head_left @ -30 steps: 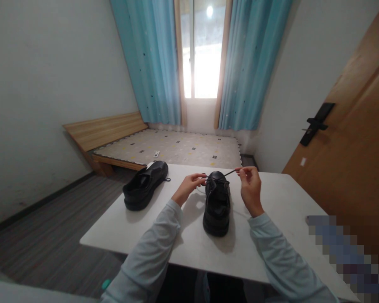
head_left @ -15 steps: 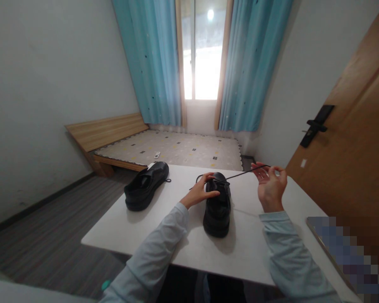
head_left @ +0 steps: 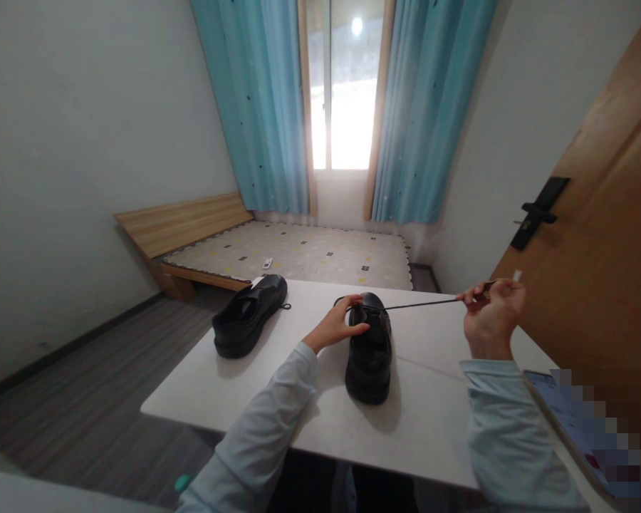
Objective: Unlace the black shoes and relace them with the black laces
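A black lace-up shoe [head_left: 368, 377] stands on the white table [head_left: 432, 434] in front of me, toe pointing away. My left hand [head_left: 332, 328] grips its upper from the left, fingers over the lacing and thumb on the inner side of the opening. From the lacing a thin black shoelace [head_left: 421, 306] runs taut to the right. Its far part is pinched in my right hand [head_left: 492, 320], raised above the table's right side. The second black shoe [head_left: 240, 328] sits apart on the left, with a small lace loop [head_left: 286, 306] sticking out beside it.
At the right table edge lies a flat device with a screen [head_left: 548, 395], partly pixelated. Beyond the table is a low bed [head_left: 299, 249] with a small white remote [head_left: 267, 263] on it. A wooden door [head_left: 592, 285] with a black handle stands close on the right.
My right hand has moved right, drawing the shoelace out longer and straighter. The lace loop left of the shoe has shrunk. My left hand keeps its place on the shoe.
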`<state>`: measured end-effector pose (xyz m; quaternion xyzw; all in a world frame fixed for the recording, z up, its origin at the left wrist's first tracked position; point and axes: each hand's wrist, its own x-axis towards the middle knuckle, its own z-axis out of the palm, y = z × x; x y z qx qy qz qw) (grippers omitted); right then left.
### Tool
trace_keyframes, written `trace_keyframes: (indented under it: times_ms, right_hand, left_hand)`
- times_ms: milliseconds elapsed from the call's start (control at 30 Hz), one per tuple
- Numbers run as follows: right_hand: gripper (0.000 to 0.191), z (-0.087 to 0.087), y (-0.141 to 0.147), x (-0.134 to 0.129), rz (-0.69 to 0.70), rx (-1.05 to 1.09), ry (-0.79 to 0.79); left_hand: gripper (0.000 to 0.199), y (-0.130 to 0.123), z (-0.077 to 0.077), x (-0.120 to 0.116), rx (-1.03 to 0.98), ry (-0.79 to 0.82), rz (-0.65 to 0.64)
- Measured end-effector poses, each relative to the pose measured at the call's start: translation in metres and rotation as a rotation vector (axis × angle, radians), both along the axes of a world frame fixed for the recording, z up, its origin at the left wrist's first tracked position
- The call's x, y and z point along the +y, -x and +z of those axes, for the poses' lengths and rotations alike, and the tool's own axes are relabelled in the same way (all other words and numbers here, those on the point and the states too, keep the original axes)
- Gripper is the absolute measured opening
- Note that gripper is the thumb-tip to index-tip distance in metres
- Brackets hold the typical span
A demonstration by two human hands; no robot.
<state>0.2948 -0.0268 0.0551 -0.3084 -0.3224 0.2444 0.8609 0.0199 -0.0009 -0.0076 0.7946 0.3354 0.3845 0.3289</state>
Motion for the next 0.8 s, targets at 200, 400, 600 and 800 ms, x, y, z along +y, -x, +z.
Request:
trace_keyframes:
  times_ms: [200,400,600,800]
  right_hand:
    - [0.017,-0.001,-0.008,0.001,-0.023,-0.019,-0.008]
    - [0.016,-0.011,-0.011,0.009,-0.091,-0.067,0.028]
    - [0.018,-0.024,0.006,0.017,-0.069,-0.578,0.250]
    - [0.024,-0.033,0.029,0.014,0.229,-1.003,0.412]
  left_hand:
    - [0.046,0.003,0.002,0.001,0.070,-0.078,0.016]
    - [0.049,0.002,0.002,0.000,0.080,-0.088,0.015]
    - [0.047,0.003,0.002,-0.004,0.100,-0.149,-0.037]
    - [0.038,0.003,0.001,-0.005,0.141,-0.171,-0.055]
